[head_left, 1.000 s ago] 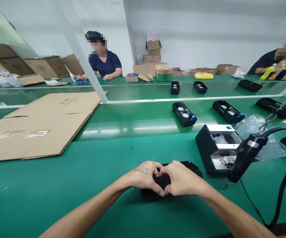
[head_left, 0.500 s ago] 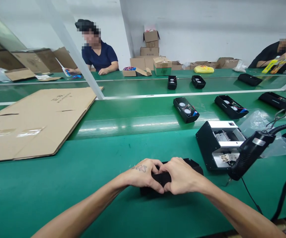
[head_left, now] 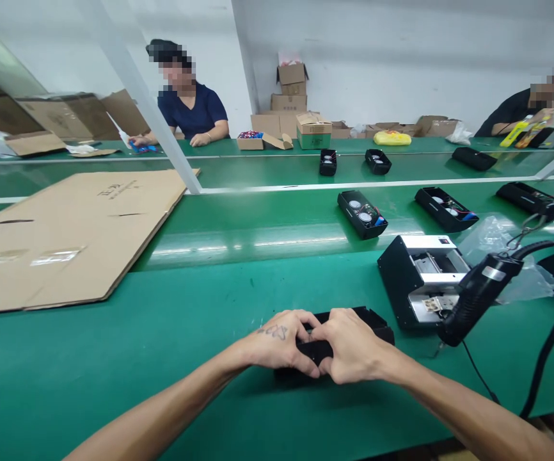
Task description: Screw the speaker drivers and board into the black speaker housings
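Observation:
Both my hands are closed on a black plastic housing (head_left: 373,323) lying on the green bench near the front edge. My left hand (head_left: 277,346) grips its left part, with the thumb pressed on the near side. My right hand (head_left: 351,346) grips the middle, and its fingertips meet those of the left. Most of the housing is hidden under the fingers; only its right end and far edge show.
A black electric screwdriver (head_left: 478,294) hangs on a cable at the right, in front of a black-and-silver box (head_left: 418,275). Several open black housings (head_left: 362,214) lie on the belt behind. A flat cardboard sheet (head_left: 66,237) lies at the left. Two people sit at the far side.
My hands have stayed locked on the black housing. The view has shifted slightly; the housings on the belt have drifted a little.

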Available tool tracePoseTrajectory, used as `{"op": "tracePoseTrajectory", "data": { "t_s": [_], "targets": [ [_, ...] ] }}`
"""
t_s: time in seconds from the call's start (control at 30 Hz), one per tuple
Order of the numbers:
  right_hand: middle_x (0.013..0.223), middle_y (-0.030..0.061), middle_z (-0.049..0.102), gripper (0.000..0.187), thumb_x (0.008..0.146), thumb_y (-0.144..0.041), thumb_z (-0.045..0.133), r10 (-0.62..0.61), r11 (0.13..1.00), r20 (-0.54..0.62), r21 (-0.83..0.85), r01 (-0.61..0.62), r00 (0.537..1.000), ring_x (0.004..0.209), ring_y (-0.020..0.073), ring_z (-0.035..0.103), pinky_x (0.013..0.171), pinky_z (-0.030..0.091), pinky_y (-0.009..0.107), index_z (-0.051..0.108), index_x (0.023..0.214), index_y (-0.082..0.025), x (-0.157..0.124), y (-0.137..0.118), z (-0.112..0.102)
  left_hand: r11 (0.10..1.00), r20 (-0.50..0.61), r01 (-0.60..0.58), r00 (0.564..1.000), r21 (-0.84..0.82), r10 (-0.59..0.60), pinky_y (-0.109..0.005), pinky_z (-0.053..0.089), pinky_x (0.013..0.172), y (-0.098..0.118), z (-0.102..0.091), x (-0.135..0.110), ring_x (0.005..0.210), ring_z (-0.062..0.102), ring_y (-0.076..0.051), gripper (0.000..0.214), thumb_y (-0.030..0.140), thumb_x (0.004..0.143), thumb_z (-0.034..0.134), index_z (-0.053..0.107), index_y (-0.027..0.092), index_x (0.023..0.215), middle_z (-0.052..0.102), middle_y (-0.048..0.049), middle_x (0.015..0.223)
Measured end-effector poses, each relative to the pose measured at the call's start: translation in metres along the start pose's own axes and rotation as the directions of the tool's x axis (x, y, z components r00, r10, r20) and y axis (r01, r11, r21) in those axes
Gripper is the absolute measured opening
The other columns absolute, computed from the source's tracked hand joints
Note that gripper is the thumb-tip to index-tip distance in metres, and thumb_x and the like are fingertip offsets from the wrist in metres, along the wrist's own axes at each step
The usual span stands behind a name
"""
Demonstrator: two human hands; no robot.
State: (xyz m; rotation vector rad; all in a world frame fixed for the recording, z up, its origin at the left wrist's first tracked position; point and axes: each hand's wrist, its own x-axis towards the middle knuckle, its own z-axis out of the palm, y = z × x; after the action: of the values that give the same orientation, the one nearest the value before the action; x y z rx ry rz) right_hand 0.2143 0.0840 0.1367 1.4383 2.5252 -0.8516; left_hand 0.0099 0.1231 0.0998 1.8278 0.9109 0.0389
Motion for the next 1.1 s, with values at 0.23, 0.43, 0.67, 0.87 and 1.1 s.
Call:
{"op": "tracePoseTrajectory", "data": {
  "t_s": [0.23, 0.43, 0.67, 0.87, 1.1],
  "targets": [
    [0.110, 0.0091, 0.084, 0.032, 0.091, -0.017, 0.074, -0.284, 0.941, -0.418, 0.052, 0.335, 0.863, 0.099, 0.0309, 0.079, 0.097, 0.058, 0.047, 0.078, 0.122, -0.021, -0.063, 0.010, 0.052, 0.767, -0.154, -0.254, 0.896, 0.590, 0.416, -0.063, 0.031, 0.129, -0.031, 0.069, -0.033, 0.156, 0.049, -0.045, 0.021, 0.048, 0.088, 0.098, 0.083, 0.036, 0.098, 0.076, 0.0086, 0.140],
    [0.134, 0.0118, 0.075, 0.044, 0.100, -0.032, 0.081, 0.374, 0.925, -0.914, 0.357, 0.127, -0.158, 0.123, 0.0335, 0.071, 0.102, 0.057, 0.049, 0.073, 0.142, -0.026, -0.128, 0.102, 0.069, 0.456, -0.218, -0.191, 0.679, 0.869, 0.701, -0.054, -0.001, 0.145, -0.039, 0.108, -0.049, 0.159, 0.039, -0.045, 0.040, 0.050, 0.075, 0.102, 0.071, 0.025, 0.079, 0.071, 0.0060, 0.148],
    [0.131, 0.0140, 0.080, 0.058, 0.094, -0.061, 0.084, 0.716, 0.670, -0.680, 0.733, 0.122, 0.156, 0.118, 0.0360, 0.076, 0.107, 0.059, 0.053, 0.073, 0.135, -0.022, -0.127, 0.165, 0.056, 0.465, -0.241, -0.206, 0.638, 0.861, 0.731, -0.054, 0.006, 0.147, -0.042, 0.111, -0.046, 0.168, 0.029, -0.042, 0.026, 0.036, 0.079, 0.094, 0.071, 0.024, 0.081, 0.072, 0.0046, 0.149],
    [0.067, -0.0076, 0.064, 0.037, 0.094, -0.039, 0.086, 0.611, 0.710, -0.785, 0.600, 0.368, 0.100, 0.056, 0.0177, 0.061, 0.063, 0.054, 0.034, 0.066, 0.122, -0.024, -0.122, 0.157, 0.077, 0.473, -0.234, -0.213, 0.656, 0.855, 0.718, -0.053, 0.010, 0.146, -0.050, 0.108, -0.045, 0.165, 0.035, -0.042, 0.031, 0.041, 0.075, 0.099, 0.073, 0.026, 0.081, 0.070, 0.0074, 0.154],
    [0.065, -0.0116, 0.061, 0.035, 0.099, -0.029, 0.083, 0.538, 0.726, -0.836, 0.393, 0.564, -0.110, 0.051, 0.0143, 0.056, 0.060, 0.050, 0.031, 0.058, 0.123, -0.026, -0.137, 0.140, 0.022, 0.519, -0.260, -0.283, 0.619, 0.806, 0.741, -0.043, 0.018, 0.140, -0.051, 0.093, -0.026, 0.152, 0.051, -0.037, 0.045, 0.045, 0.061, 0.110, 0.070, 0.029, 0.075, 0.079, 0.0103, 0.139]
  ]
}}
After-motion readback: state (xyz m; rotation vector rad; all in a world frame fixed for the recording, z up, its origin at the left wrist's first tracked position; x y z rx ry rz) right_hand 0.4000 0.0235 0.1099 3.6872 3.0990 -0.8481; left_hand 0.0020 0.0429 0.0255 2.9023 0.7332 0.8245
